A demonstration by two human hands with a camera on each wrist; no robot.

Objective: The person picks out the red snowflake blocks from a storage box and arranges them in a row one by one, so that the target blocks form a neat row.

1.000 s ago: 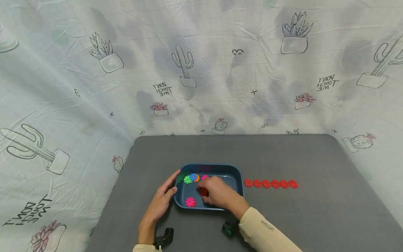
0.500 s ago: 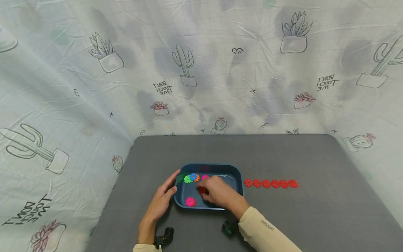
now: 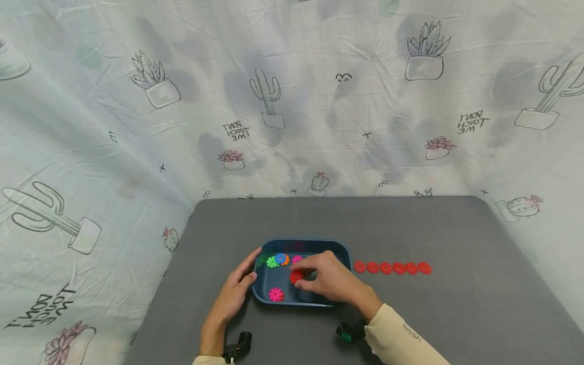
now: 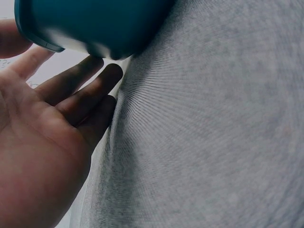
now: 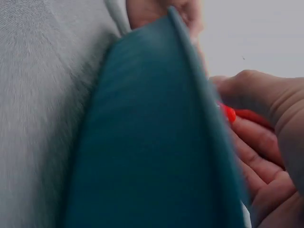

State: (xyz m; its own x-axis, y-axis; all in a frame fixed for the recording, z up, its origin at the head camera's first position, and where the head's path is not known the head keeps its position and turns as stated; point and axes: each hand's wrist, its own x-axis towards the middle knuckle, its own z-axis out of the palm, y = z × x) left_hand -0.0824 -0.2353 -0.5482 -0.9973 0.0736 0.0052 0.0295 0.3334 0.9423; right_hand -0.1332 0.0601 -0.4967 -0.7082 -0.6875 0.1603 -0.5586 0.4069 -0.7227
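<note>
My right hand pinches a red snowflake-shaped plastic disc between thumb and fingers over the blue tray. In the right wrist view, only an edge of this red disc shows past the tray wall. My left hand rests against the tray's left end, with fingers extended. The left wrist view shows that hand beside the tray's outer wall. Inside the tray lie a green disc, a blue disc, an orange disc and pink discs.
Several red discs form a straight row on the grey table, right of the tray. Black wrist-worn devices sit at both wrists. A white printed cloth hangs behind the table.
My right hand has lifted slightly and shifted right, still with the red disc between its fingers. The left hand keeps its place at the tray.
</note>
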